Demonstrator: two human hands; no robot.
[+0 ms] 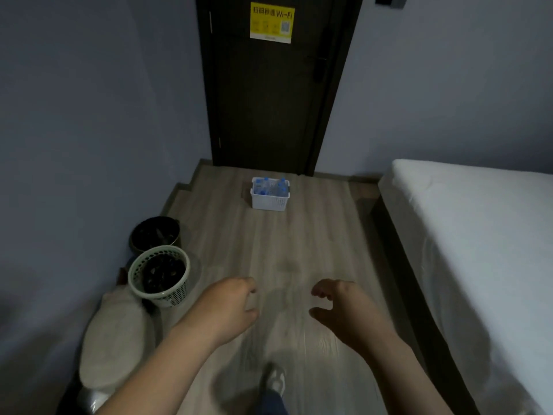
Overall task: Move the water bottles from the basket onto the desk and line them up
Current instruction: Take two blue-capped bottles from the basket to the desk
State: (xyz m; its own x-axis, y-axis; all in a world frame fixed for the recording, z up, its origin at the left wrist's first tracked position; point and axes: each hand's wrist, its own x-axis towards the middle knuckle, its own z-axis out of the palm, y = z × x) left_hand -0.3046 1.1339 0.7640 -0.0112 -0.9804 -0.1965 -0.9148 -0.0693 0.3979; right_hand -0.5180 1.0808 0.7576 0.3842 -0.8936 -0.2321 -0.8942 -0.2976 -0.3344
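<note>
Dim bedroom with bluish walls, and a long strip of pale wood floor (269, 250) running up to a dark door (269, 100) that has a yellow Wi-Fi sign (271, 22) on it. White bed (463, 220) takes up the whole right side of the floor. Along the left edge there's a beige cushion-looking thing (113, 339), then a green-and-white mesh bin (160, 277) and a darker bin (155, 233) just behind it. No counter anywhere in view, so no idea yet where the lineup goes.

Looks to me like the very first step: getting over to the basket, nothing picked up yet. One shoe (275, 380) shows at the near edge of the floor.

Both hands are out in front over the near part of the floor. Left hand (227, 307) has its fingers loosely curled, holding nothing. Right hand (338, 310) is the same deal, fingers hooked in a relaxed claw, thumb apart, empty. Neither touches anything, and both are well apart from the goods.

White slotted basket (270, 202) sits at the far edge of the floor, just in front of the door. The water bottles (270, 187) are all inside it, blue caps poking above the rim; too small to count.

Next move, I'd guess: close the gap, crouch, and either grab the basket by its sides or pull bottles out by the neck, then find the counter.
</note>
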